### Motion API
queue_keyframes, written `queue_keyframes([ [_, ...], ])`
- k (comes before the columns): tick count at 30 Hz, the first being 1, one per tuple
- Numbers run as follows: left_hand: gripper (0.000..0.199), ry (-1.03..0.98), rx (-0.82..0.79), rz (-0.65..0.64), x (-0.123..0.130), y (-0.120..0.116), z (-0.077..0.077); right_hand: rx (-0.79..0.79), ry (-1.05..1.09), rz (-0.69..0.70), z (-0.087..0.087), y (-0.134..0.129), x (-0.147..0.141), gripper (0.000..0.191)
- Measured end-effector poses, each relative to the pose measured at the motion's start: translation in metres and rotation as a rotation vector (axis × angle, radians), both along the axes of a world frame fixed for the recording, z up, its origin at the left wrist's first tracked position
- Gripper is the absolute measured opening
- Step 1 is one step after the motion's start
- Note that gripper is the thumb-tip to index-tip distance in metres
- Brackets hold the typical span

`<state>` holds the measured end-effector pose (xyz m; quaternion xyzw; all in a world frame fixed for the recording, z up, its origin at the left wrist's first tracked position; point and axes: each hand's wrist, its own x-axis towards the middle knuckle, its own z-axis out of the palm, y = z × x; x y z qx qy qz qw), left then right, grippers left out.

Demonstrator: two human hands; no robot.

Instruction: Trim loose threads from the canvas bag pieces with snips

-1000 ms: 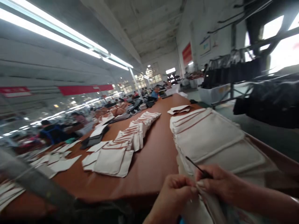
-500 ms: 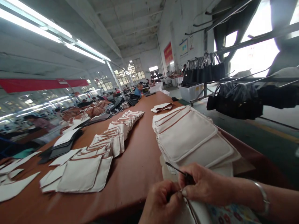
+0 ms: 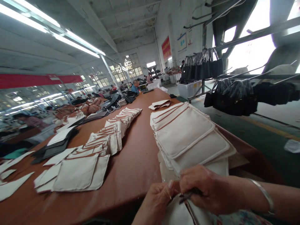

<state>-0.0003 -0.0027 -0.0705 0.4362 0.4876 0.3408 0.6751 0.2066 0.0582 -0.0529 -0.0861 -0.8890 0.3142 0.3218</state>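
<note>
At the bottom right, my left hand (image 3: 157, 197) is closed on the edge of a cream fabric piece (image 3: 177, 212). Right against it, my right hand (image 3: 203, 187), with a silver bangle on the wrist, is wrapped round a small dark tool (image 3: 187, 196), whose tip points at the top edge of the fabric. The tool's type is hard to make out. Just beyond my hands lies a pile of cream fabric panels (image 3: 187, 134) with brown edging.
The brown table (image 3: 138, 153) also holds a row of cream pieces (image 3: 76, 172), dark sheets (image 3: 58, 147) and a folded cream piece (image 3: 159, 104). Black bags (image 3: 234, 100) hang on a rack at right. A person (image 3: 135, 87) sits far off.
My right hand has turned, and the dark tool has swung from pointing up and left down to the fabric's edge. My hands remain close together. The view has shifted slightly.
</note>
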Motion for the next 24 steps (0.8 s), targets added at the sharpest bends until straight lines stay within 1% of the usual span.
queue_keyframes([
  [2, 0.06, 0.006, -0.016, -0.052, -0.001, 0.001, -0.003, 0.178, -0.026, 0.034, -0.002, 0.001, 0.002, 0.01],
  [4, 0.056, 0.055, -0.013, -0.078, -0.002, 0.0, -0.003, 0.305, -0.077, 0.031, -0.003, 0.001, 0.004, 0.009],
  [6, 0.055, 0.144, 0.03, -0.088, -0.002, 0.0, 0.0, 0.377, -0.102, 0.03, -0.005, 0.0, 0.006, 0.011],
  [7, 0.055, 0.2, 0.065, -0.094, -0.001, -0.001, 0.003, 0.37, -0.1, 0.04, -0.006, -0.001, 0.006, 0.012],
  [8, 0.055, 0.254, 0.109, -0.103, -0.001, -0.001, 0.006, 0.316, -0.083, 0.045, -0.006, -0.002, 0.007, 0.013],
  [9, 0.054, 0.302, 0.164, -0.116, 0.0, -0.002, 0.009, 0.199, -0.065, 0.046, -0.006, -0.002, 0.008, 0.013],
  [10, 0.054, 0.337, 0.225, -0.136, 0.0, -0.002, 0.012, 0.022, -0.053, 0.05, -0.005, -0.001, 0.009, 0.014],
  [11, 0.053, 0.364, 0.287, -0.16, 0.001, -0.003, 0.015, -0.195, -0.053, 0.052, -0.004, 0.0, 0.009, 0.016],
  [12, 0.051, 0.391, 0.346, -0.178, 0.001, -0.003, 0.018, -0.42, -0.062, 0.052, -0.002, 0.003, 0.01, 0.021],
  [13, 0.049, 0.428, 0.399, -0.188, 0.001, -0.004, 0.02, -0.61, -0.079, 0.058, 0.0, 0.006, 0.01, 0.026],
  [14, 0.046, 0.474, 0.442, -0.187, 0.001, -0.004, 0.022, -0.738, -0.107, 0.076, 0.003, 0.009, 0.01, 0.031],
  [15, 0.044, 0.525, 0.48, -0.177, 0.001, -0.005, 0.024, -0.798, -0.141, 0.106, 0.007, 0.012, 0.01, 0.034],
  [16, 0.043, 0.575, 0.516, -0.16, 0.0, -0.006, 0.025, -0.806, -0.173, 0.131, 0.01, 0.016, 0.01, 0.034],
  [18, 0.04, 0.655, 0.588, -0.13, -0.001, -0.006, 0.024, -0.768, -0.242, 0.178, 0.016, 0.02, 0.009, 0.03],
  [20, 0.038, 0.719, 0.643, -0.127, -0.002, -0.006, 0.021, -0.722, -0.268, 0.203, 0.017, 0.021, 0.008, 0.026],
  [22, 0.036, 0.776, 0.669, -0.156, -0.001, -0.006, 0.018, -0.65, -0.232, 0.195, 0.012, 0.018, 0.007, 0.021],
  [24, 0.035, 0.788, 0.68, -0.156, 0.002, -0.005, 0.015, -0.57, -0.188, 0.174, 0.003, 0.014, 0.006, 0.017],
])
